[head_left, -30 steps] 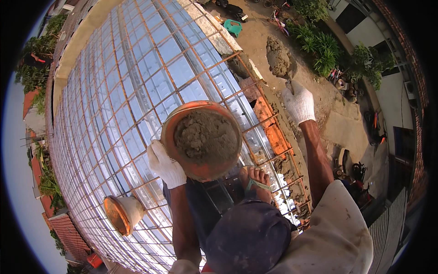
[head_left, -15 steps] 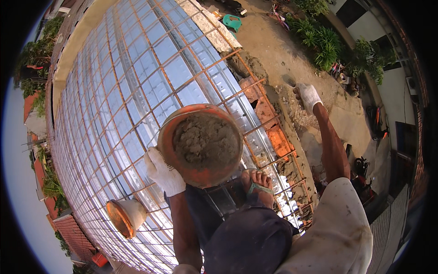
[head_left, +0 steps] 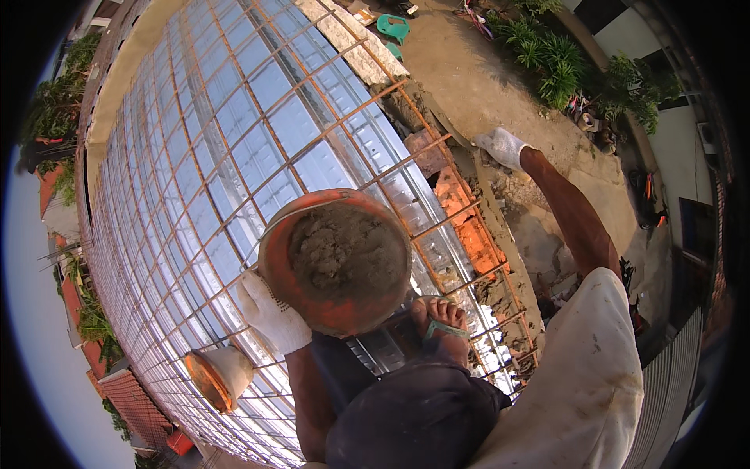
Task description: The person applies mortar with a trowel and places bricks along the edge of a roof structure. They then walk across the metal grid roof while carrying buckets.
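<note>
At the bottom of the frame, nearest to view, sits a dark cap [head_left: 418, 422], with a pale, stained sleeve [head_left: 582, 375] filling the lower right. Just above the cap is a bare foot [head_left: 444, 319] in a sandal with a greenish strap.

Near the centre, an orange bucket [head_left: 336, 262] holds a heap of grey mortar [head_left: 340, 248], its open mouth facing up. The left hand [head_left: 272, 314], in a white knitted glove, holds the bucket by its lower left side; its fingers are partly hidden there.

Right of centre and higher up, the right hand [head_left: 501, 148], also gloved, has its fingers closed on a trowel [head_left: 451, 125], the blade seen nearly edge-on along the mortar-covered edge of a wall. Orange bricks [head_left: 473, 227] show in that wall below the blade.

At lower left, a second bucket [head_left: 221, 378] leans over on a grid of rusty rebar [head_left: 293, 162], which spreads over shiny metal decking [head_left: 269, 129] to the upper left.

Farther off, down on the ground [head_left: 461, 59], a green plastic chair [head_left: 393, 29] stands at top centre and leafy plants [head_left: 551, 70] grow at upper right. Tiled roofs [head_left: 134, 402] lie at the far lower left.
</note>
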